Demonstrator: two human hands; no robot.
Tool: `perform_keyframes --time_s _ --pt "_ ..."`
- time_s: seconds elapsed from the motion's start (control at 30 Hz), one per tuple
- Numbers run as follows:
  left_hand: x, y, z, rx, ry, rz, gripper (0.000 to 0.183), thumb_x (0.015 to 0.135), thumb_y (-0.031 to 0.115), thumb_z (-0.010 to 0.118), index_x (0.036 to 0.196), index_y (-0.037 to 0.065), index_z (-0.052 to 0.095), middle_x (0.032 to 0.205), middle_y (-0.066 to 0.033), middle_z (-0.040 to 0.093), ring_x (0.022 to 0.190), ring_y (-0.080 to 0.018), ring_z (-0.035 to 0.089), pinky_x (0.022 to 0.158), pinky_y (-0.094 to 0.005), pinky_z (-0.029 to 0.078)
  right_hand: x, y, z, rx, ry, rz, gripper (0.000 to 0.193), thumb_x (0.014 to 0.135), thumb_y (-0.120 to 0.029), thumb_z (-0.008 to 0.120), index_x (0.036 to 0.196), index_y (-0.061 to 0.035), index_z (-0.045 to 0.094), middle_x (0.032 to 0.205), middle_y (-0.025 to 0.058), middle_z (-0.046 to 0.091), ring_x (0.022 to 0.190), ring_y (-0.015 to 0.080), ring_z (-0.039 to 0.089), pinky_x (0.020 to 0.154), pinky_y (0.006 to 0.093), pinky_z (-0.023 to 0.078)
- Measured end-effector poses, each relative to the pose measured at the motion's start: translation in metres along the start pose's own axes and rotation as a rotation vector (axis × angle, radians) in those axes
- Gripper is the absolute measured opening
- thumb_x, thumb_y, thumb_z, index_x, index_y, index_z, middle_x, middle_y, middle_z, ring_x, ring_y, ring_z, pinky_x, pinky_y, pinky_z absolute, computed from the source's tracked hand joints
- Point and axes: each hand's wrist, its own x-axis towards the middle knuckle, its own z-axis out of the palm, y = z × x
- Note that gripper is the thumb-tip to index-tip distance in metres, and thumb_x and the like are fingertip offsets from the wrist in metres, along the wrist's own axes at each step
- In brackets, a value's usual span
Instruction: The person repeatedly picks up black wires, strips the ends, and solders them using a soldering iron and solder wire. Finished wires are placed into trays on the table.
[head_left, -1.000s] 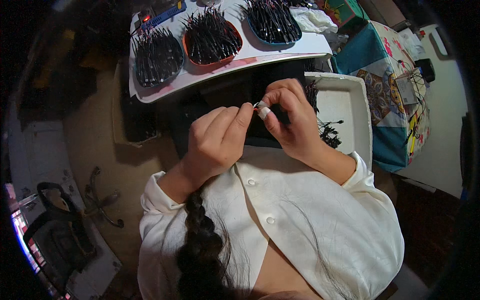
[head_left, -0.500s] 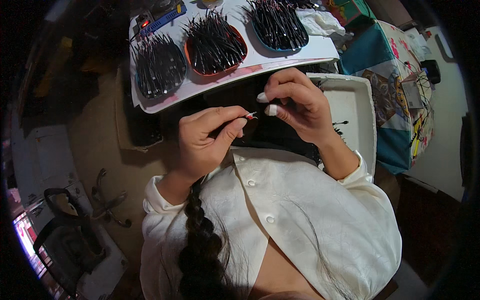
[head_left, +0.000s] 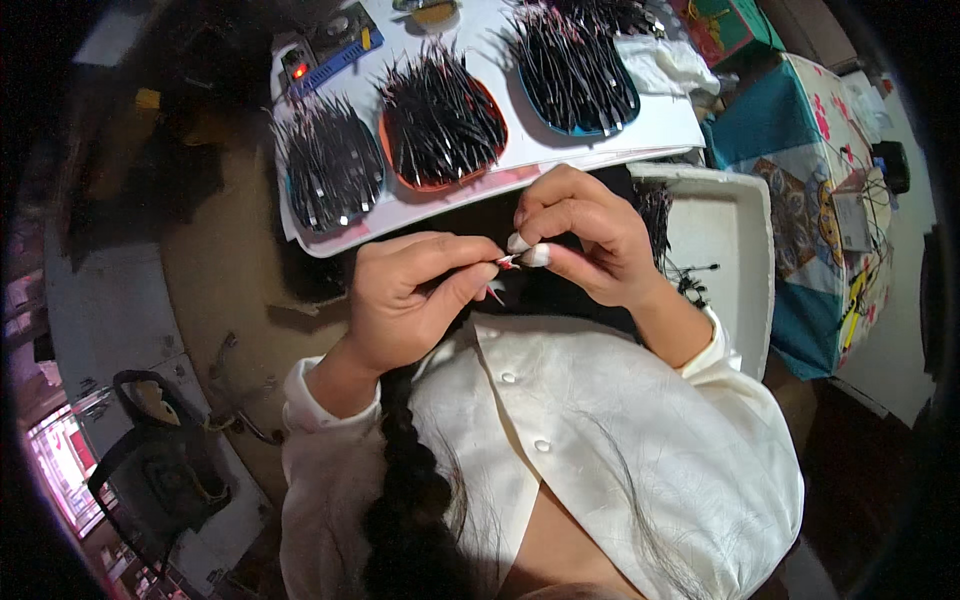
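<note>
While the left hand is pinching a small red-and-white wire end between thumb and forefinger, the right hand is bringing its white-wrapped fingertips narrowly together right beside it; whether they are gripping the tip, cannot tell. Wire end is sitting between the hands, just on the near side of a white table. On that table three bundles of black cables are lying in a row: left bundle, middle bundle filling an orange tray, right bundle lying farther back. A red light is glowing far left. To the right, a white box is holding more dark cables near its left side.
</note>
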Motion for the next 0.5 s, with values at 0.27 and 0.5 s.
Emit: perform_keyframes --time_s 0.27,0.5 --pt "0.092 0.016 -0.062 0.08 0.19 -0.027 0.013 0.086 0.0 0.063 0.097 -0.007 0.062 0.08 -0.0071 0.065 0.069 -0.011 0.062 0.066 -0.0213 0.048 -0.029 0.038 -0.008 -0.159 0.023 0.298 0.027 0.083 -0.009 0.06 0.109 -0.0023 0.06 0.087 0.0123 0.061 0.075 0.0231 0.06 0.069 0.0309 0.048" --pt "0.217 -0.099 -0.089 0.802 0.005 -0.103 0.014 0.081 0.011 0.067 0.09 0.001 0.069 0.068 -0.0109 0.068 0.063 -0.0187 0.067 0.061 -0.0306 0.051 -0.066 0.085 -0.02 -0.568 -0.007 0.096 0.042 0.065 0.002 0.066 0.106 -0.0042 0.06 0.071 0.0065 0.054 0.064 0.0253 0.055 0.058 0.0365 0.046"
